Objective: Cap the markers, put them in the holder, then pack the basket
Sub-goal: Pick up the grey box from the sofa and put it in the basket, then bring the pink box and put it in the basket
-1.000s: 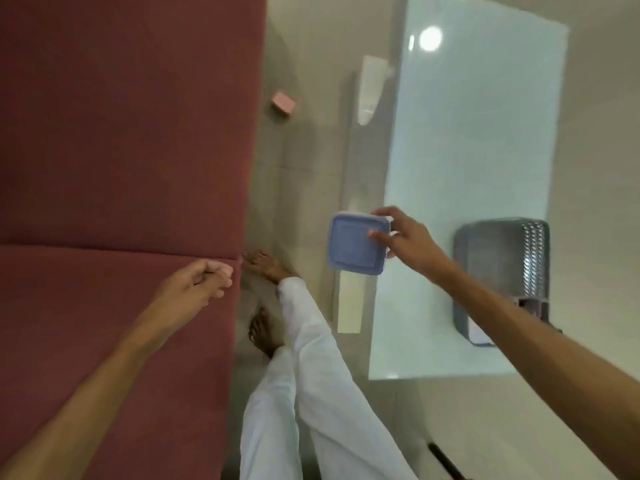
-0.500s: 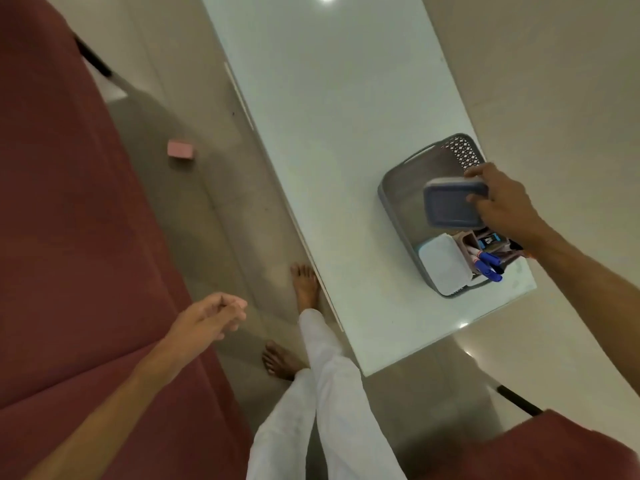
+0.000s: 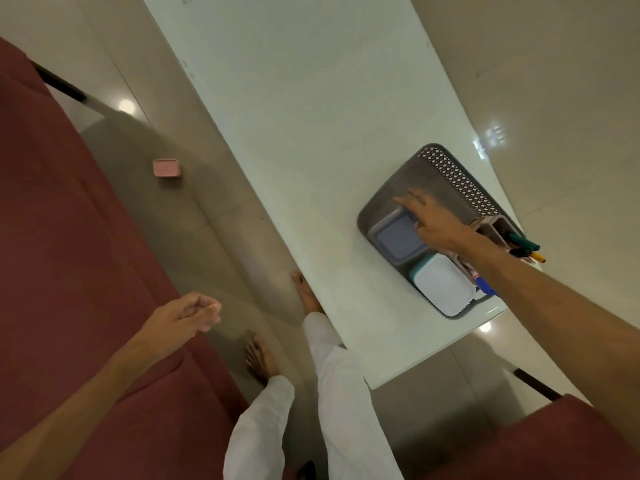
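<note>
A grey perforated basket (image 3: 453, 171) sits near the right end of the white table (image 3: 311, 116). Inside it lie a blue-lidded box (image 3: 396, 239) and, nearer to me, a white-lidded box (image 3: 443, 284). A pink marker holder (image 3: 498, 228) with several capped markers stands along the basket's right side. My right hand (image 3: 429, 220) reaches into the basket, fingers spread, touching the far edge of the blue-lidded box. My left hand (image 3: 187, 315) hangs loosely curled over the floor beside the sofa, holding nothing.
A dark red sofa (image 3: 69, 271) fills the left side, and another red cushion (image 3: 540, 441) shows at the bottom right. A small pink box (image 3: 167, 168) lies on the floor between sofa and table. My legs and bare feet stand by the table's edge.
My right hand carried the blue-lidded box from over the table's near edge to the basket and set it down inside. The left hand stayed curled by the sofa.
</note>
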